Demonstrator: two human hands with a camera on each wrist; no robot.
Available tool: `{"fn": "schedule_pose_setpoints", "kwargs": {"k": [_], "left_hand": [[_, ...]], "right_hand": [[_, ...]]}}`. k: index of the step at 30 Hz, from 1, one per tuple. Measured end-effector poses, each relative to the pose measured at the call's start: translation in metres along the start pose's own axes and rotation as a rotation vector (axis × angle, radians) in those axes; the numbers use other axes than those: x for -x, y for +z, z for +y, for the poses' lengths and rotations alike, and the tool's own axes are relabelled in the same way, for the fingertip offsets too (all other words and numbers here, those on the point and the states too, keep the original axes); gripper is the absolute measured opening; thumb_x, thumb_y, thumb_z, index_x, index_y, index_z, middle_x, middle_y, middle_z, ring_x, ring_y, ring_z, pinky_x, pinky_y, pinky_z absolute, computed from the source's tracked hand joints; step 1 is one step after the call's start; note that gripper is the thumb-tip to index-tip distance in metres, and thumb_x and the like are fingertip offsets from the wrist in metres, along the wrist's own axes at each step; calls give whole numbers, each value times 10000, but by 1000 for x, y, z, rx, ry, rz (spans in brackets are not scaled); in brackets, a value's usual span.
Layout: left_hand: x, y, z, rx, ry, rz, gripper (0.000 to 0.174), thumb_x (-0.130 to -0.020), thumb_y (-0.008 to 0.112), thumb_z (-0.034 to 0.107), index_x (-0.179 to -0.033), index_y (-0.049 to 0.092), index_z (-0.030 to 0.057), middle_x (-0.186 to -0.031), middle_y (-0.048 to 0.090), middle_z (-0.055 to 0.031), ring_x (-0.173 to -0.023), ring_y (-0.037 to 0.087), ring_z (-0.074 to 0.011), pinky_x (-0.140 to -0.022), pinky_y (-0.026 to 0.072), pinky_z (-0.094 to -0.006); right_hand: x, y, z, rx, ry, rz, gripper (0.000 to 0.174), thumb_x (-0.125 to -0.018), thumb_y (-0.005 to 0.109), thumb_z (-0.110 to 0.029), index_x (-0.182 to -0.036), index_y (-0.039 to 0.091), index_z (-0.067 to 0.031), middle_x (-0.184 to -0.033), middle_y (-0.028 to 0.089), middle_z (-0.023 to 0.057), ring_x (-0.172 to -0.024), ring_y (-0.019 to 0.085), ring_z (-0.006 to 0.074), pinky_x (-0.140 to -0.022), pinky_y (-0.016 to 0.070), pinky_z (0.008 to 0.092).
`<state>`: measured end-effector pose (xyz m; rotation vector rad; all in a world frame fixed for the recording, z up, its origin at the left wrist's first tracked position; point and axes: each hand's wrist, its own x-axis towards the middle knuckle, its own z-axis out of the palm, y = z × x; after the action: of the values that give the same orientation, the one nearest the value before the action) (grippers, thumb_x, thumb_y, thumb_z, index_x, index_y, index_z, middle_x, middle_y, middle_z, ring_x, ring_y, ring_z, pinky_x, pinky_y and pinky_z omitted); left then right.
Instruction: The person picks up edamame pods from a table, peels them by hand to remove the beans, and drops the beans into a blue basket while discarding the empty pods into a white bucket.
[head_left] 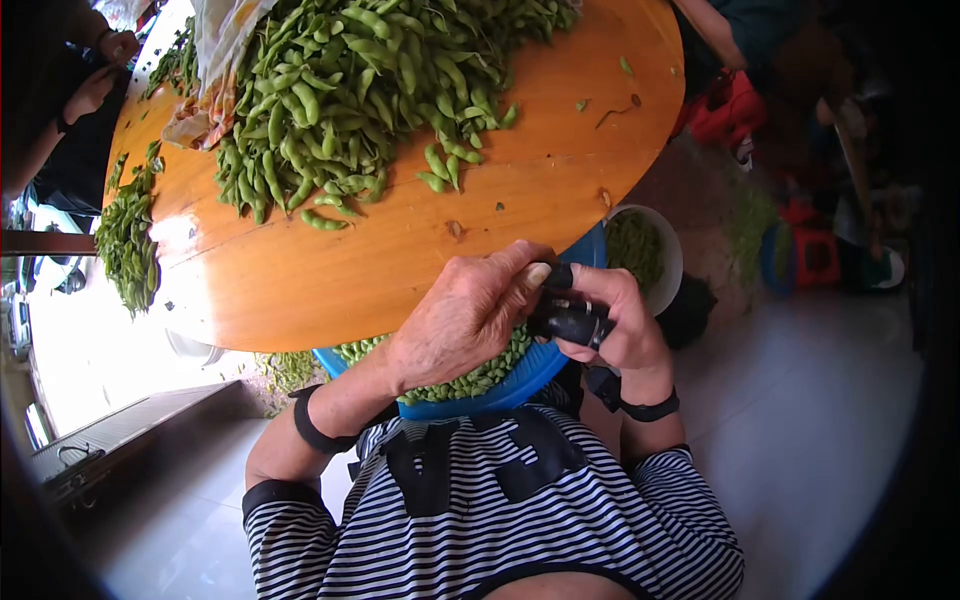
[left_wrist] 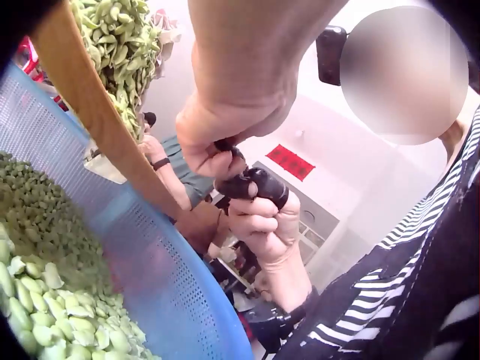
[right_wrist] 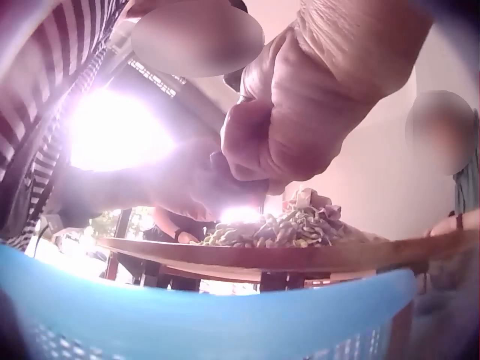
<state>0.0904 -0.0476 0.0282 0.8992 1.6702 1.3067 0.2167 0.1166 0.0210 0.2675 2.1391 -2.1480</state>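
Note:
In the head view my left hand (head_left: 465, 315) meets my right hand (head_left: 635, 325) over the front edge of the table. Black coverings (head_left: 575, 322) wrap fingers of the right hand, blurred by motion. My left thumb and fingers pinch a black covering at the right fingertips; the left wrist view shows these black pieces (left_wrist: 266, 187) between both hands. Right-hand fingers curl beneath them, and whether they grip anything is something I cannot tell. Below the hands, a blue basket (head_left: 525, 385) holds shelled green beans (head_left: 480, 378).
A large heap of green bean pods (head_left: 340, 95) covers the back of the wooden table (head_left: 560, 180). Leafy pods (head_left: 130, 240) lie at its left edge. A white bucket (head_left: 672, 265) stands right of the basket. Other people sit around the table; a plastic bag (head_left: 222, 50) lies by the heap.

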Motion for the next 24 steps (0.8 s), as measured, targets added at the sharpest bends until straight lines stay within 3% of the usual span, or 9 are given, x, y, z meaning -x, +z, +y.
{"fn": "schedule_pose_setpoints", "kwargs": {"k": [1, 3, 5, 8, 13, 15, 18, 22, 24], "left_hand": [[-1, 0, -2, -83, 128, 16, 258, -1036, 436, 186, -1141, 575, -4, -689, 529, -45, -620, 533, -154, -602, 460, -284], [-4, 0, -6, -163, 257, 30, 243, -1025, 454, 164, -1150, 574, -6, -709, 546, -70, -631, 565, -189, -618, 478, -301], [-7, -3, -8, -459, 439, 285, 244, -981, 498, 94, -1187, 574, -13, -777, 571, -111, -703, 609, -254, -658, 498, -334], [9, -15, -2, -324, 383, 130, 292, -942, 512, 24, -1224, 568, -21, -829, 563, -129, -776, 612, -259, -687, 504, -356], [34, 21, -65, -333, 326, -194, 355, -844, 539, -44, -1198, 563, -34, -976, 602, -189, -892, 623, -367, -758, 515, -432], [35, 35, -84, -653, 140, -119, 420, -769, 561, -53, -1189, 547, -39, -1140, 578, -216, -977, 598, -404, -838, 498, -463], [7, 43, -127, -1005, 264, 119, 476, -720, 572, -56, -1193, 537, -36, -1213, 530, -244, -1038, 572, -402, -919, 461, -479], [-29, 40, -133, -1205, 232, 266, 376, -894, 505, 98, -1261, 539, 19, -1210, 567, -236, -1113, 576, -357, -956, 467, -444], [-33, 46, -132, -1196, 232, 238, 362, -888, 509, 90, -1241, 542, 20, -1194, 569, -234, -1104, 577, -359, -946, 467, -445]], "right_hand": [[2, 2, 0, -287, 98, -2, 275, -740, 478, -20, -971, 626, 9, -617, 536, 9, -516, 464, 51, -473, 353, 209], [6, -2, 3, -292, 69, 14, 308, -744, 431, -17, -977, 627, 22, -604, 529, 2, -502, 446, 43, -462, 342, 195], [11, -14, 6, -319, 2, 93, 403, -762, 358, 7, -1064, 617, 73, -645, 551, 35, -493, 419, 31, -445, 325, 179], [22, -28, 12, -367, -81, 324, 488, -774, 384, 51, -1226, 563, 92, -791, 581, 82, -507, 374, 13, -433, 276, 167], [32, -28, 24, -389, -56, 318, 334, -784, 379, 68, -1032, 600, 98, -608, 454, -17, -487, 331, 14, -433, 229, 176], [31, -23, 29, -335, -29, 327, 318, -788, 374, 67, -1006, 604, 97, -607, 453, -18, -488, 333, 15, -434, 233, 180], [28, -25, 46, -292, -26, 299, 292, -791, 360, 68, -941, 611, 91, -601, 449, -20, -493, 342, 21, -437, 242, 186], [29, -26, 61, -404, -47, 255, 299, -782, 363, 76, -951, 609, 97, -603, 445, -23, -498, 353, 30, -443, 255, 188], [32, -24, 66, -444, -65, 263, 300, -784, 366, 76, -955, 610, 100, -604, 450, -21, -499, 357, 32, -442, 262, 190]]}}
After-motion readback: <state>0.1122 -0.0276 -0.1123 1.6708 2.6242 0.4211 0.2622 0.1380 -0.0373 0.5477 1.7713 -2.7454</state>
